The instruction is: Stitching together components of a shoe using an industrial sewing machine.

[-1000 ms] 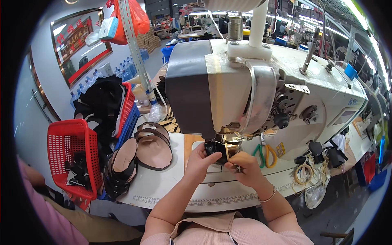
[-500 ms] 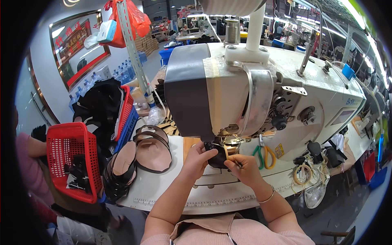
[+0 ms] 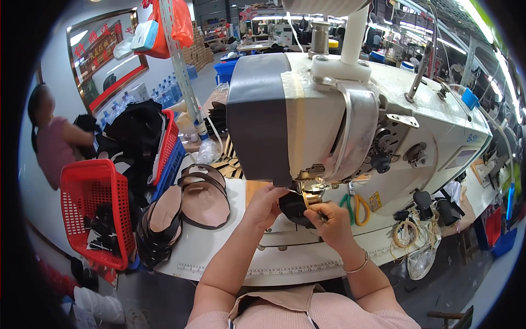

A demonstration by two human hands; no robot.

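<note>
A black shoe-upper piece (image 3: pixel 296 208) sits under the needle area of a large white and grey sewing machine (image 3: pixel 256 120). My left hand (image 3: pixel 265 208) pinches its left edge, fingertips tucked close to the presser foot. From the right, my right hand (image 3: pixel 333 223) is closed with thumb and forefinger at the piece's right edge. Something small and dark shows within the right hand's curled fingers, too hidden to name. Just right of the machine's working spot lie scissors (image 3: pixel 359 209) with green and yellow handles.
Stacked black and beige shoe uppers (image 3: pixel 205 204) lie at the left of the white table (image 3: pixel 235 257). A red basket (image 3: pixel 123 216) with black pieces stands beyond. Tape rolls (image 3: pixel 405 234) and cords lie right. A person (image 3: pixel 57 140) stands at far left.
The black piece has turned and shows more of itself between my hands. My right hand has shifted slightly right. At far left, the other person has moved farther back, and the view has shifted a little.
</note>
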